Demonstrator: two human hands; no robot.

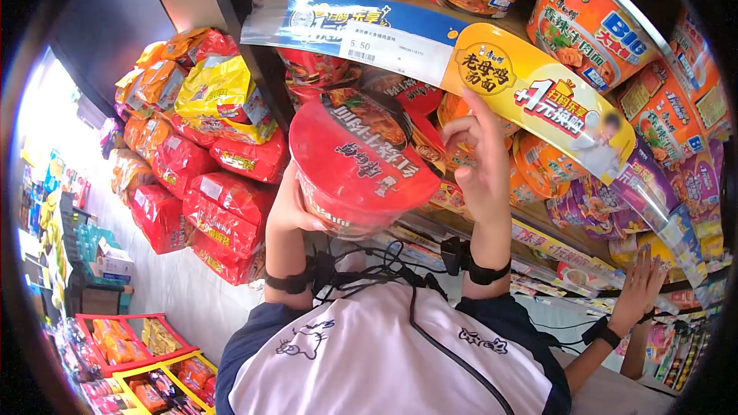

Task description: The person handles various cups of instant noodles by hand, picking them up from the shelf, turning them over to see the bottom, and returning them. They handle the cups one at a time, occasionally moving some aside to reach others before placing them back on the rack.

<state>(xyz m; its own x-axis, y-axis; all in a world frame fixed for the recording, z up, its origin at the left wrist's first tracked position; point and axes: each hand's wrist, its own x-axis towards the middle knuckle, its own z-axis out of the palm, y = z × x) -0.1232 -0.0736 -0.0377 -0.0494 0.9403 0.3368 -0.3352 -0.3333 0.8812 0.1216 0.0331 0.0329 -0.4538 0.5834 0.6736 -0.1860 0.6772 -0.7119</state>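
Observation:
My left hand (286,204) grips a red instant noodle bowl (338,161) from its left side and below. The bowl is tilted, so its printed lid faces up toward me. My right hand (483,157) is raised just right of the bowl, its index finger stretched up by the yellow part of the shelf label strip (492,69) and its other fingers loosely bent. I see nothing held in it. Behind the bowl, more red noodle bowls (315,65) and orange noodle bowls (550,165) stand on the shelf, partly hidden by the strip.
Red and orange noodle packs (231,200) are stacked at the left, with a yellow pack (223,96) on top. Large orange noodle tubs (588,27) fill the upper right shelf. Another person's hand (639,288) reaches along the shelf at the right. A black cable (438,338) crosses my shirt.

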